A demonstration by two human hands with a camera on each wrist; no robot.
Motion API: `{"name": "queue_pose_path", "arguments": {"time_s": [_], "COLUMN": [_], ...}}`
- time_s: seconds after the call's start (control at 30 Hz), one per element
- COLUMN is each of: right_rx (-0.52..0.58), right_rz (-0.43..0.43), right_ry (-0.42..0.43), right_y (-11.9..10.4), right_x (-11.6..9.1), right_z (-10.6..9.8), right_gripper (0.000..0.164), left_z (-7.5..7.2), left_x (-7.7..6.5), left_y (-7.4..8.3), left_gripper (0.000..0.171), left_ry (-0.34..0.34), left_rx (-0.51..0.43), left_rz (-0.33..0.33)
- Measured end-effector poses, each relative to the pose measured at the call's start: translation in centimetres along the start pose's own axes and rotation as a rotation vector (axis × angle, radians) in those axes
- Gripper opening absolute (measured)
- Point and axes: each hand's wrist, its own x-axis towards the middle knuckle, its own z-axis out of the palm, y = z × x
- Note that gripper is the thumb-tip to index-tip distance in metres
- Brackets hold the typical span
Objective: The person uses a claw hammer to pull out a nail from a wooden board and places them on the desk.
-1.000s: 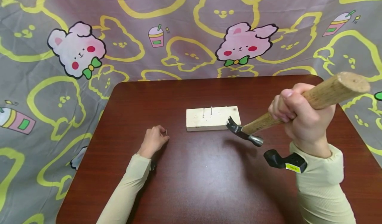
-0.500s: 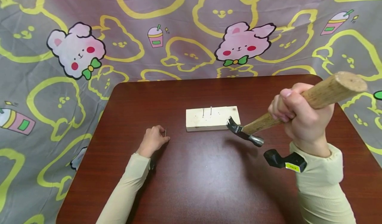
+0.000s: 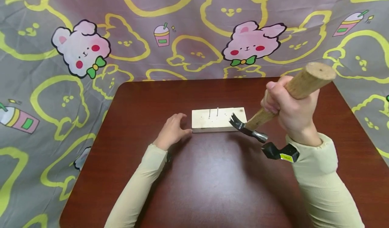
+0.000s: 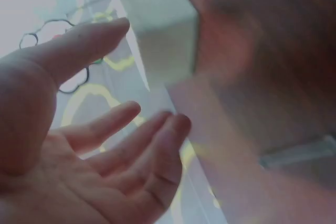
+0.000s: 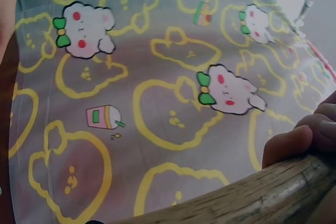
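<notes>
A pale wooden block (image 3: 200, 121) lies on the table with two nails (image 3: 209, 114) standing upright in it. At the block's left end is my left hand (image 3: 171, 131), fingers spread and thumb tip right by the near corner. In the left wrist view the palm shows bare and the thumb (image 4: 105, 38) overlaps the block (image 4: 167, 40). My right hand (image 3: 296, 110) grips the wooden handle of a claw hammer (image 3: 258, 121), its head low by the block's right end. The right wrist view shows the handle (image 5: 252, 195) under curled fingers.
The dark brown table (image 3: 212, 180) has rounded back corners. Behind and around it hangs a cartoon-printed cloth (image 3: 188, 15). A blurred grey metal bar (image 4: 299, 152) appears at the left wrist view's right edge.
My left hand has moved right and forward to the block, its fingers parting; the thin nail seen at its fingertips no longer shows. The right hand and hammer handle have shifted left and tilted steeper.
</notes>
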Motion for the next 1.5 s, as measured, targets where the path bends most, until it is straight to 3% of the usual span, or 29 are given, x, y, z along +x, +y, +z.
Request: {"name": "queue_pose_path", "arguments": {"time_s": [0.1, 0.27, 0.5, 0.63, 1.03, 1.5], "right_rx": [-0.031, -0.208, -0.48, -0.558, -0.622, -0.688], "right_rz": [0.039, 0.16, 0.378, 0.436, 0.542, 0.576], "right_ry": [-0.004, -0.015, -0.036, -0.071, -0.138, -0.21], "right_y": [0.8, 2.3, 4.1, 4.7, 6.4, 8.3], "right_x": [1.0, 2.8, 4.8, 5.6, 6.6, 7.4], "right_z": [0.6, 1.5, 1.9, 2.0, 1.8, 2.7], "right_gripper": [0.026, 0.025, 0.026, 0.026, 0.025, 0.019], "left_z": [0.6, 1.0, 1.4, 1.5, 1.3, 1.3], "left_x": [1.0, 2.1, 3.2, 3.6, 4.0, 4.5], "left_y": [1.6, 3.2, 3.8, 3.6, 2.9, 2.7], "left_gripper": [0.07, 0.078, 0.087, 0.088, 0.084, 0.079], "left_ry": [-0.029, -0.054, -0.098, -0.101, -0.152, -0.16], "left_rx": [0.05, 0.119, 0.199, 0.214, 0.231, 0.218], "left_rz": [0.032, 0.047, -0.005, 0.036, 0.267, 0.332]}}
